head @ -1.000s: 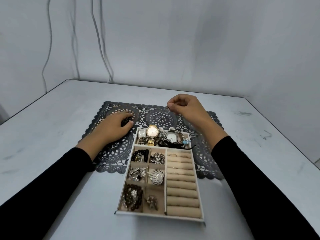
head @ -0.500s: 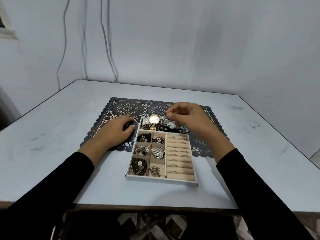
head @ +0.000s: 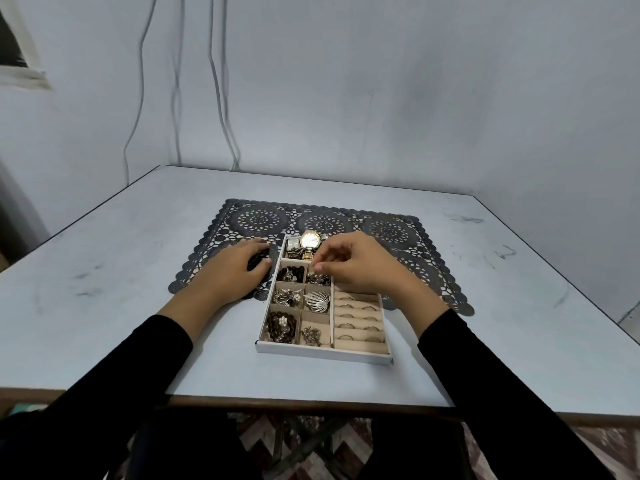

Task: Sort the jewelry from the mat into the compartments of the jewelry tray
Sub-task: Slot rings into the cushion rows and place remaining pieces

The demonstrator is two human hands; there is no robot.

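The left hand (head: 232, 275) is lying palm down on the mat (head: 391, 230), just beside the left wall of the jewelry tray (head: 322, 351), its fingers loosely bent and apart. A dark patch is showing by its fingertips, and I cannot tell it from the mat.

Both arms are reaching forward in black sleeves (head: 138, 375) over the near edge of the table (head: 121, 254). The tray is sitting with its near end on bare tabletop and its far end on the mat. In its nearest small compartments a dark beaded piece (head: 281, 325) and a small metal cluster (head: 311, 335) are lying side by side. To their right, rings are sitting in the slots of the beige ring rolls (head: 358, 320). One row farther, a silvery tangle (head: 287, 296) and a fan-shaped silver brooch (head: 317, 301) are filling the middle compartments, and beyond them dark beads (head: 291, 273) are lying in the next row.

The right hand (head: 360, 268) is hovering over that part of the tray with its fingers curled and thumb and forefinger tips (head: 317, 266) pinched together. Whether a piece is sitting between them is too small to tell.

In the far compartment a gold watch (head: 310, 240) is lying beside a smaller square watch (head: 292, 242). Beyond the table, thin cables (head: 138, 98) are hanging down the pale wall.
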